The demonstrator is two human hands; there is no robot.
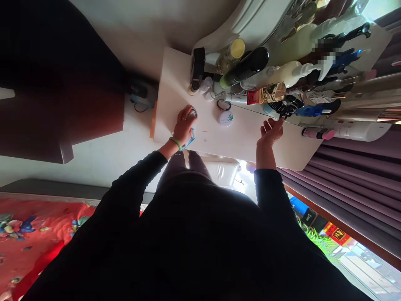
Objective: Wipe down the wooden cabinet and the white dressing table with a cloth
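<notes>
At the left part of the white tabletop [241,140], my left hand [183,127] is closed round a small pale container [194,122] with a greyish end. Its kind is mostly hidden by the fingers. A piece of clear and blue material [189,142] shows below that palm, beside the green bangle [176,143]. Further right, my right hand [271,131] reaches palm up, thumb and forefinger pinched at the lower edge of a black ribbed item [282,108], possibly a hair clip. Between the hands lie a round white tin [225,118] with a green mark and a dark beaded bracelet [224,105].
Several bottles crowd the table's back before a mirror, among them a green-black bottle [246,67] and a cream pump bottle [286,73]. A pink-capped tube [318,133] lies at right. Purple curtains [351,184] hang beyond the right edge; a red-patterned bed [40,234] is at lower left.
</notes>
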